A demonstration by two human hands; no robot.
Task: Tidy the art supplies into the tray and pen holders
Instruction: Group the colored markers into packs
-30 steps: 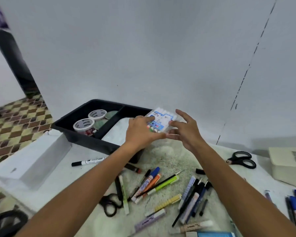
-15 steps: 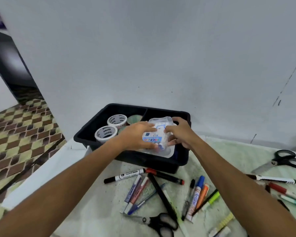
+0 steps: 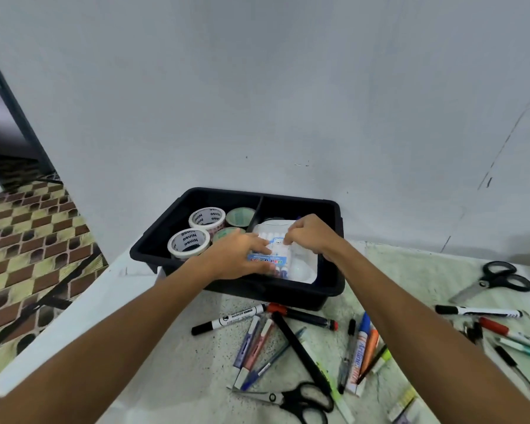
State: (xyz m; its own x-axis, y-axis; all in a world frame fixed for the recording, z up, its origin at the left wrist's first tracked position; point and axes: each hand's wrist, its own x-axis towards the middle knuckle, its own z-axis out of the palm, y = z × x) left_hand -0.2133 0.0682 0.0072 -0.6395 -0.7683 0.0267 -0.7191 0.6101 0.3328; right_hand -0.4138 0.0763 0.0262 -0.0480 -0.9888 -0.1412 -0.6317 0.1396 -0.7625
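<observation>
Lowered into the tray [image 3: 338, 240], the pen pack [image 3: 273, 255] sits between both hands' grip.

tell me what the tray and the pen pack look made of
Tray: looks like moulded black plastic, matte with a faint sheen on its rounded rim. Pen pack: seemingly clear glossy plastic with a printed label; pen caps show through it.

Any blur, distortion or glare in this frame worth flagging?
Head view: wide-angle bending curves the wall and floor edges; the forearms smear toward the bottom corners; the color pen pack label reads only partly; light is flat and soft, no glare on the black tray.
</observation>
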